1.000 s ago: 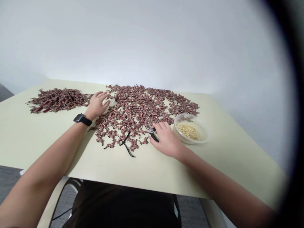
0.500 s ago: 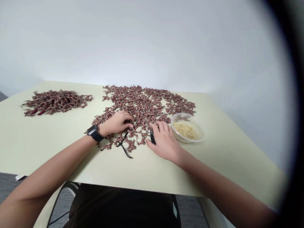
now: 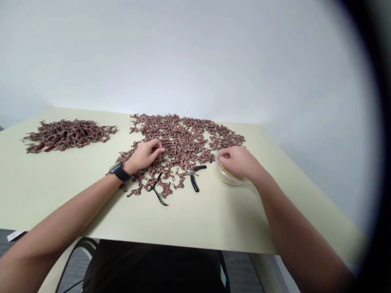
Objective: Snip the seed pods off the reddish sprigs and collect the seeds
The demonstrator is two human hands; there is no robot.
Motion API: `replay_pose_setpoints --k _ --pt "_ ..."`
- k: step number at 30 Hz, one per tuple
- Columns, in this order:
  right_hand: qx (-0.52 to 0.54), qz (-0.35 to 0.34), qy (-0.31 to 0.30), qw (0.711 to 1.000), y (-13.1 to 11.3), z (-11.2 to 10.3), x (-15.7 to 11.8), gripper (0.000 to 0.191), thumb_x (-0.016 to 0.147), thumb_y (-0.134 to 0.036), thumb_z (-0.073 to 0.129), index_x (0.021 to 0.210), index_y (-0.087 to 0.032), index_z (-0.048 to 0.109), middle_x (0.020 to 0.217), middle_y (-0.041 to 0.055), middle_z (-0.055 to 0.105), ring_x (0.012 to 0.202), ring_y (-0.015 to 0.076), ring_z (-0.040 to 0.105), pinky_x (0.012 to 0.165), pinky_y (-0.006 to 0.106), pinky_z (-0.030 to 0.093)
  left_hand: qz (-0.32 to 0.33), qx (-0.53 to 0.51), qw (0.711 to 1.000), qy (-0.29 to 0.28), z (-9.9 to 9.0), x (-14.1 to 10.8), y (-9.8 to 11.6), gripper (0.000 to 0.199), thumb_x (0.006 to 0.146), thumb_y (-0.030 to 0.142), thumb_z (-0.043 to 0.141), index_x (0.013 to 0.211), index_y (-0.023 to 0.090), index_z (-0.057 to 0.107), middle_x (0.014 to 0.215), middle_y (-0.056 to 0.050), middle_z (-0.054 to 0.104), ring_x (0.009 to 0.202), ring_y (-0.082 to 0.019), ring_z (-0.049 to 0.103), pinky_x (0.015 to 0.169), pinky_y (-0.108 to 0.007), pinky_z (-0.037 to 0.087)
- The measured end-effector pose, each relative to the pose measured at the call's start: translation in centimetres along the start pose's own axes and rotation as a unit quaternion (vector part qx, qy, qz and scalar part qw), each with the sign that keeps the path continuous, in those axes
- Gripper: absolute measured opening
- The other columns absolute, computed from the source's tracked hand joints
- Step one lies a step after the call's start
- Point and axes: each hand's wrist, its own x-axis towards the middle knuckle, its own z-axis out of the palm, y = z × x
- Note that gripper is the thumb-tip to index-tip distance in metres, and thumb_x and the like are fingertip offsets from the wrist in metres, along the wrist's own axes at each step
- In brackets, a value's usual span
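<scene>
My left hand (image 3: 147,154) rests over the near left part of a wide spread of small brown figures (image 3: 180,138). Its fingers are curled together, and what they hold, if anything, is too small to make out. My right hand (image 3: 240,160) is over a clear round tub (image 3: 227,179) of gold-coloured bits (image 3: 230,173), its fingers bent down inside the rim and pressed together; their tips are partly hidden. Between the hands lie pliers with black handles (image 3: 194,182), open on the table. A second black-handled tool (image 3: 159,197) lies among the nearest figures.
A separate heap of brown figures (image 3: 70,134) is at the table's left, with dark red pieces (image 3: 49,148) at its near edge. The pale table (image 3: 128,221) meets a plain wall (image 3: 183,57) behind. My watch (image 3: 119,171) is on the left wrist.
My right hand has left the pliers and moved right, into the tub. My left hand has shifted slightly left, its fingers more closed. The view has tilted a little.
</scene>
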Motion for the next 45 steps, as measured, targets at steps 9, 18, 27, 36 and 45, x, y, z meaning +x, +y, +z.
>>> replay_pose_setpoints --k 9,18,27,36,45 --pt "-0.035 -0.021 -0.085 0.996 1.7 1.5 1.0 0.012 0.075 -0.017 0.057 0.065 -0.020 0.063 0.067 0.0028 0.065 0.061 0.0148 0.052 0.060 0.027 0.032 -0.014 -0.005 1.000 -0.002 0.2 0.0 -0.3 0.039 0.100 0.050 0.046 0.113 0.022 0.071 0.101 -0.006 0.076 0.084 -0.021 0.068 0.082 -0.033 0.050" --pt "-0.031 -0.002 -0.078 0.996 1.8 1.3 1.1 0.014 0.077 -0.022 0.061 0.070 -0.021 0.073 0.074 0.0028 0.073 0.067 0.0169 0.060 0.066 0.026 0.039 -0.027 -0.042 0.999 0.004 0.4 0.1 -0.7 0.039 0.096 0.050 0.055 0.113 0.021 0.074 0.117 -0.007 0.075 0.103 -0.025 0.069 0.094 -0.034 0.050" --pt "-0.020 0.036 -0.100 0.994 2.2 1.3 1.3 0.012 0.077 -0.018 0.063 0.071 -0.020 0.072 0.077 0.0033 0.075 0.069 0.0166 0.063 0.066 0.026 0.040 -0.056 -0.153 0.985 -0.052 0.1 -0.3 2.0 0.035 0.096 0.049 0.054 0.095 0.016 0.066 0.086 -0.005 0.074 0.068 -0.014 0.060 0.065 -0.025 0.045" --pt "0.155 0.122 -0.087 0.976 1.4 0.5 1.1 0.007 0.082 -0.014 0.061 0.078 -0.018 0.066 0.082 0.0081 0.076 0.065 0.0176 0.067 0.059 0.027 0.049 -0.061 -0.181 0.981 -0.020 0.4 -0.7 2.7 0.020 0.095 0.037 0.053 0.090 0.018 0.054 0.075 -0.002 0.068 0.064 -0.014 0.059 0.060 -0.024 0.043" --pt "0.464 0.047 -0.121 0.876 -1.4 -2.6 -0.2 0.030 0.081 -0.043 0.081 0.093 -0.018 0.069 0.087 0.0101 0.076 0.077 0.0199 0.073 0.076 0.034 0.062 -0.069 -0.283 0.956 -0.022 0.7 -1.1 4.9 0.027 0.100 0.047 0.052 0.097 0.020 0.054 0.085 -0.003 0.068 0.056 -0.010 0.053 0.052 -0.023 0.041"
